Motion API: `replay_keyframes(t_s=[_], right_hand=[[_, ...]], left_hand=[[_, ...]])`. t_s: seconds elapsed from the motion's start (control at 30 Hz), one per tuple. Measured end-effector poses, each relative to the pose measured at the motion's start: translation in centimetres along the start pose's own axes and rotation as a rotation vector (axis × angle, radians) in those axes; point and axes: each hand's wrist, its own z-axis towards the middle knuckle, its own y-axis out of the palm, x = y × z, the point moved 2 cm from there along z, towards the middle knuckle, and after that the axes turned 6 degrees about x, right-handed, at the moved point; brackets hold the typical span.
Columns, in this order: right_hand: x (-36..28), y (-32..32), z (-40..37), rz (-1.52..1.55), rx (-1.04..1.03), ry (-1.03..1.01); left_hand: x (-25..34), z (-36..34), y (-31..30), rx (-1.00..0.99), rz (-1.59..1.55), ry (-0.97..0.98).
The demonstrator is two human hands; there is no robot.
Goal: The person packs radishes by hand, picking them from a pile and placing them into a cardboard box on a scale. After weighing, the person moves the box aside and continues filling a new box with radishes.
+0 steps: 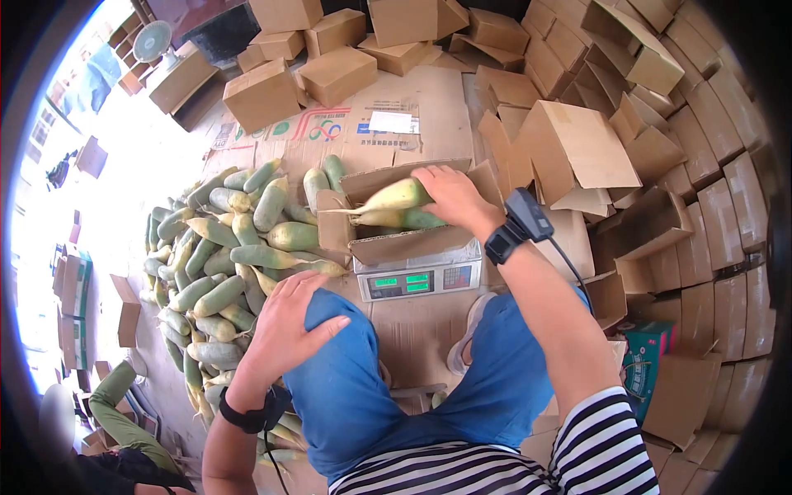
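Note:
My right hand [451,195] has its fingers wrapped round the thick end of a green radish [393,197] at the top of an open cardboard box [404,247]. Under it in the box lies another green radish [421,219]. The box sits on a digital scale [439,279] with lit green displays; its digits are too small to read. My left hand [289,323] lies over my left knee, fingers spread and holding nothing. Close by on that side is a big pile of green radishes [216,299].
Flattened cardboard [437,103] covers the floor. Loose cardboard boxes [577,157] lie at the back and right, before a wall of stacked cartons [716,194]. A small fan [153,41] stands at the far left. Another person's green-clothed limb [111,404] shows at the lower left.

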Motion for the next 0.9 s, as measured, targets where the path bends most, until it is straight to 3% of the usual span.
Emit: replay_keyframes(t_s=[0.07,0.2,0.27,0.33,0.47,0.57,0.9], right_hand=[[1.0,1.2,-0.7,-0.167,-0.204,0.205],[-0.9,-1.8,0.7,-0.060,-0.086,0.110],[-2.5,-5.0,0.7,-0.061,-0.080,0.155],[-1.6,-7.1,-0.1,0.042,0.117,0.120],[-0.3,-11.3,-2.7,0.144,0.125,0.281],[0.8,-12.7,-4.2,0.007,0.121,0.365],[3.4,-11.3,-6.7,-0.138,-0.020,0.393]], left_hand=[[0.1,-0.4,-0.1,0.065,0.065,-0.002],[-0.5,-0.6,-0.6,0.085,0.027,-0.041],[-0.9,-0.7,-0.6,0.096,0.023,-0.037],[-1.1,-0.7,-0.6,0.084,-0.007,-0.047],[-1.4,-0.9,-0.5,0.118,-0.010,-0.012],[-1.1,-1.2,-0.5,0.123,-0.012,-0.036],[0.3,-1.2,0.1,0.115,0.016,-0.070]])
